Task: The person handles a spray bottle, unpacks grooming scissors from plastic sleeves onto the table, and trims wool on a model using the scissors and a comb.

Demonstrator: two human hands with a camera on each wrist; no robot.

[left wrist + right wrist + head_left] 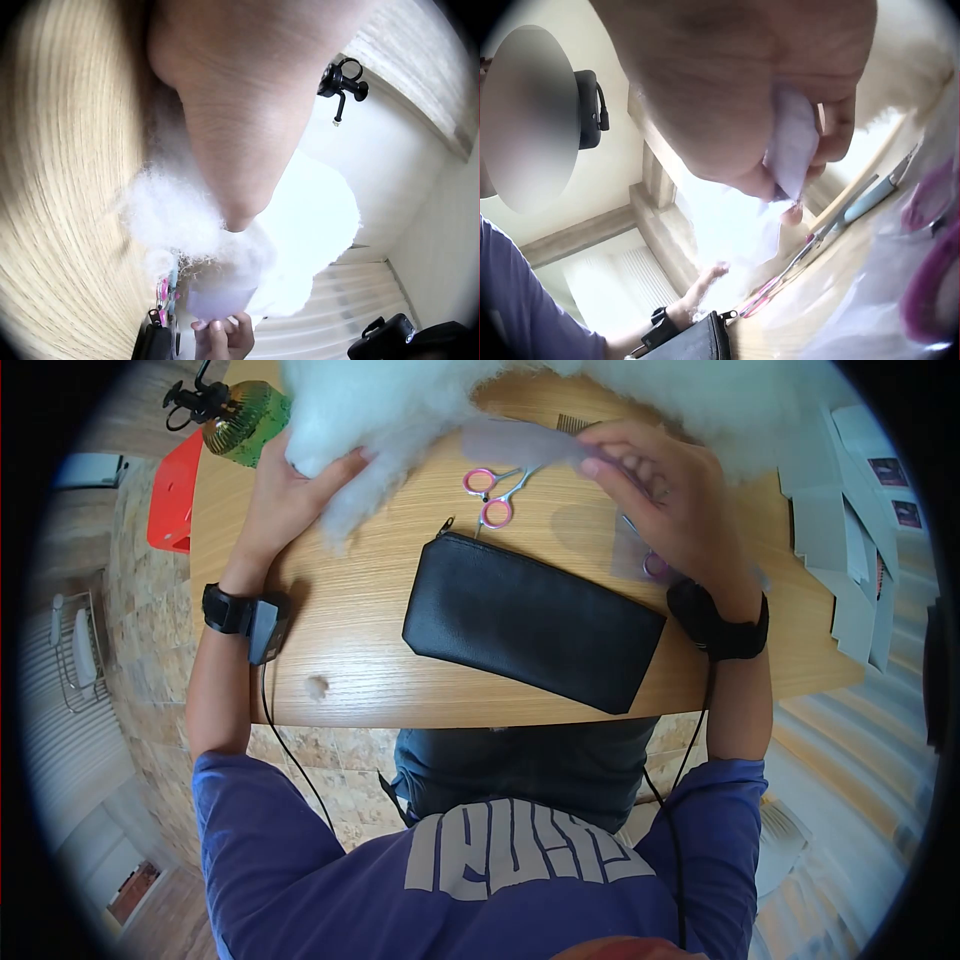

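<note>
White fur [375, 410] fills your left hand [287, 498], gripped perhaps for steadiness; your right hand [672, 490] pinches a lilac sheet [515, 443], scissors [486, 498] lying between them.

The white fluff [385, 405] hides most of the fingers of my left grip [285, 490] and runs off past the top edge. My right grip [680, 490] covers one end of the purple sheet [515, 442]. I see just a few teeth of the comb [574, 424]. From my right wrist, the magenta loops [922, 300] are blurred and cut off.
</note>
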